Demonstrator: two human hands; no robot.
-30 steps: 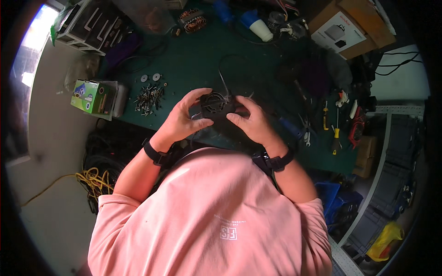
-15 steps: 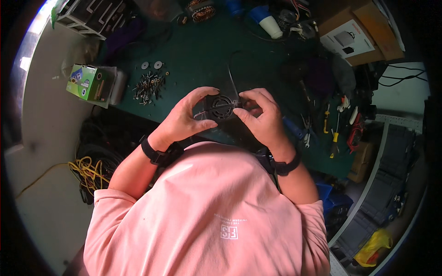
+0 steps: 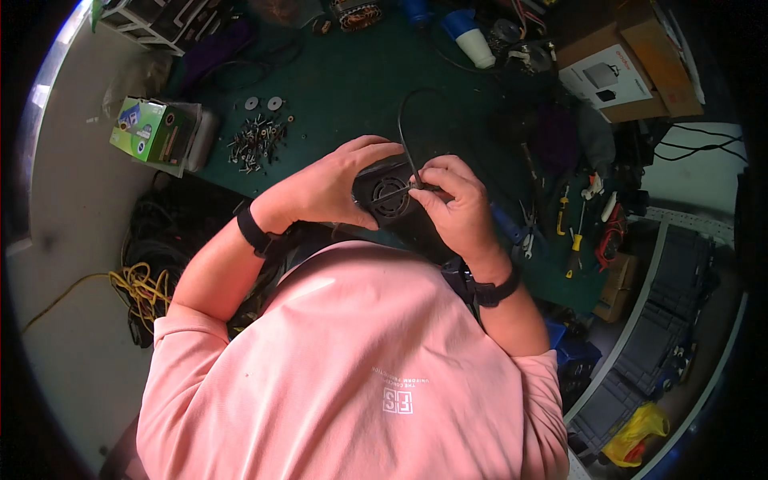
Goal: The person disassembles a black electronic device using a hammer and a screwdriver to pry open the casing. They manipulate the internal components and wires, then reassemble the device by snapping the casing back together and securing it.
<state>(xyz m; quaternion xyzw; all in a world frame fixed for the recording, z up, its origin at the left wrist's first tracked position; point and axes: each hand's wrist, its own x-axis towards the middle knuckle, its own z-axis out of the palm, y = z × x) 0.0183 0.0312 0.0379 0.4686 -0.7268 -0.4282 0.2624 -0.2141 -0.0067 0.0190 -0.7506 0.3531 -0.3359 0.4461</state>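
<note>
A square black fan housing (image 3: 388, 198) with a round grille is held between my hands over the green mat. My left hand (image 3: 340, 180) grips its left side, thumb at the lower corner and fingers arched toward the top. My right hand (image 3: 460, 204) pinches a black cable (image 3: 406, 120) at the housing's right edge; the cable loops up and away over the mat. A dark strip lies diagonally across the grille toward the pinching fingers.
A pile of screws (image 3: 256, 144) and two washers sit behind my left hand, beside a green box (image 3: 144, 128). Pliers (image 3: 530, 228), screwdrivers (image 3: 574, 256) and a red tool (image 3: 610, 236) lie at the right. A cardboard box (image 3: 608, 76) stands at the back right, cups (image 3: 472, 44) at the back.
My left hand has shifted up and along the housing's left side. My right hand's fingers have closed round the cable at the right edge. The cable's loop now arches differently.
</note>
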